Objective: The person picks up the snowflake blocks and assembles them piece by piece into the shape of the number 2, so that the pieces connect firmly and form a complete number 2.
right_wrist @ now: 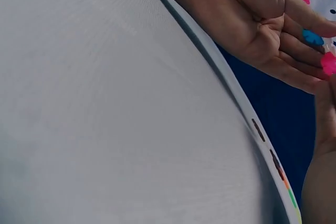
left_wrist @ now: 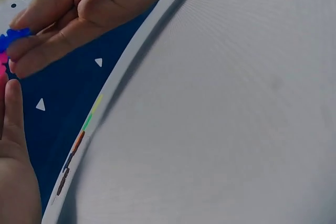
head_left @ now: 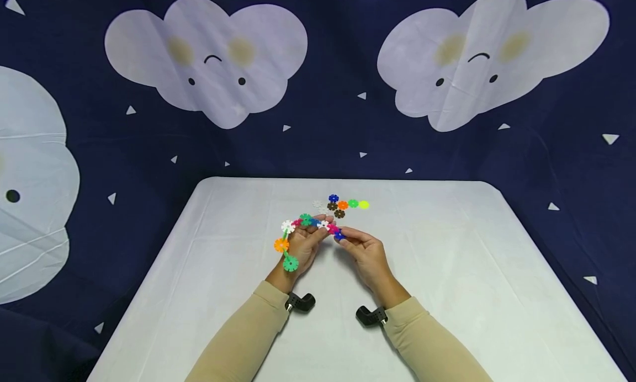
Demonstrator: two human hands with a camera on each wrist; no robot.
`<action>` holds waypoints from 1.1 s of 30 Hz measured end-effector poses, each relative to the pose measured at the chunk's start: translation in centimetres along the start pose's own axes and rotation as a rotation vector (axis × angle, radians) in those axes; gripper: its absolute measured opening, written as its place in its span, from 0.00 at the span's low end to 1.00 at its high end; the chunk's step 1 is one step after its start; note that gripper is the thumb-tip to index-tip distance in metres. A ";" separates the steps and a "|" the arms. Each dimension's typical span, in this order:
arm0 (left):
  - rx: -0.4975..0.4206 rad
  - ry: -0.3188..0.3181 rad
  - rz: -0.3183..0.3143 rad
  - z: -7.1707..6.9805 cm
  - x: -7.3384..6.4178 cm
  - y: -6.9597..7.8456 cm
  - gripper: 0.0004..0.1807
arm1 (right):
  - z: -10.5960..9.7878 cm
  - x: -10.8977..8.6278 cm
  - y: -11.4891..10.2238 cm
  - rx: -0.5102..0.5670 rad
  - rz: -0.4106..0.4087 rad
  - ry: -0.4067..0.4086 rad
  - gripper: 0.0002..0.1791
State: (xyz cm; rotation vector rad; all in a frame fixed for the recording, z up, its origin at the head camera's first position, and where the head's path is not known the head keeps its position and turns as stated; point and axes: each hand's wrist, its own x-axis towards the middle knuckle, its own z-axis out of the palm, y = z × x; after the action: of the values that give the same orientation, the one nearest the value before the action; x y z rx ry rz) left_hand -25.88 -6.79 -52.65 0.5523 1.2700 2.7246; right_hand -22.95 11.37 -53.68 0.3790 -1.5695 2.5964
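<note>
A chain of interlocked, flower-shaped plastic discs (head_left: 305,219) in green, orange, white, pink and blue arches over my left hand (head_left: 304,245) and hangs down by its wrist. My left thumb and fingers pinch the chain near its white and pink discs. With thumb and fingertips my right hand (head_left: 366,255) grips the dark blue disc (head_left: 340,234) at the chain's right end, against the pink disc (head_left: 333,228). In the left wrist view the blue disc (left_wrist: 14,39) sits between the right fingertips. The right wrist view shows a pink disc (right_wrist: 329,63) by the left fingertips.
Several loose discs lie on the white table beyond the hands: a blue one (head_left: 333,198), brown ones, an orange one (head_left: 343,205), a green one (head_left: 353,203), a yellow one (head_left: 364,205) and pale clear ones. Behind the table (head_left: 447,233) hangs a dark blue cloud-print cloth (head_left: 338,133).
</note>
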 end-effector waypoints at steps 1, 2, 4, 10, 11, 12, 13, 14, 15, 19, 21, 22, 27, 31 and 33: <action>0.002 0.011 -0.002 -0.1 0.1 0.0 0.19 | 0.0 0.0 0.0 -0.021 0.001 -0.013 0.18; 0.006 0.020 -0.004 -0.1 0.1 0.0 0.18 | 0.0 0.0 -0.1 -0.047 -0.001 -0.027 0.19; 0.011 0.044 -0.009 -0.3 0.2 -0.1 0.18 | -0.1 0.1 -0.4 -0.095 -0.009 -0.055 0.19; 0.001 0.082 0.028 -0.8 0.4 -0.1 0.12 | -1.1 1.2 -1.4 -0.334 -0.029 0.010 0.17; 0.002 0.077 0.036 -0.9 0.4 -0.1 0.13 | -1.3 1.4 -1.5 -0.418 -0.029 0.046 0.16; 0.005 0.072 0.041 -1.0 0.5 -0.2 0.13 | -1.6 1.7 -1.6 -0.508 -0.028 0.084 0.15; 0.009 0.068 0.044 -1.1 0.5 -0.2 0.13 | -1.8 2.0 -1.6 -0.605 -0.027 0.119 0.15; 0.017 0.065 0.047 -1.2 0.5 -0.2 0.14 | -2.1 2.3 -1.6 -0.698 -0.027 0.147 0.14; 0.025 0.065 0.046 -1.3 0.6 -0.3 0.13 | -2.4 2.6 -1.6 -0.782 -0.031 0.163 0.14; 0.043 0.077 0.045 -1.6 0.7 -0.3 0.12 | -3.3 4.5 -0.7 -1.045 -0.055 0.131 0.18; 0.041 0.089 0.044 -1.7 0.7 -0.3 0.12 | -3.4 5.5 -0.2 -1.141 -0.072 0.082 0.20; 0.037 0.096 0.043 -1.7 0.7 -0.3 0.11 | -3.3 5.9 0.1 -1.181 -0.073 0.054 0.21; 0.029 0.133 0.032 -1.7 0.5 0.0 0.11 | -2.2 7.7 1.7 -1.332 -0.093 -0.036 0.18; 0.029 0.147 0.012 -1.5 0.5 0.2 0.13 | -1.2 8.9 2.6 -1.332 -0.099 0.043 0.15; 0.029 0.153 0.003 -1.5 0.5 0.2 0.16 | -0.9 9.4 2.8 -1.303 -0.089 0.084 0.15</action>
State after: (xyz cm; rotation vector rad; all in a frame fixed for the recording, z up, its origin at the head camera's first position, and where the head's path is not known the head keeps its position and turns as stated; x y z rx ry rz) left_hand -26.85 -7.88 -53.21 0.3547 1.3450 2.8019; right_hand -32.69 10.30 -54.10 0.1736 -2.6068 1.0425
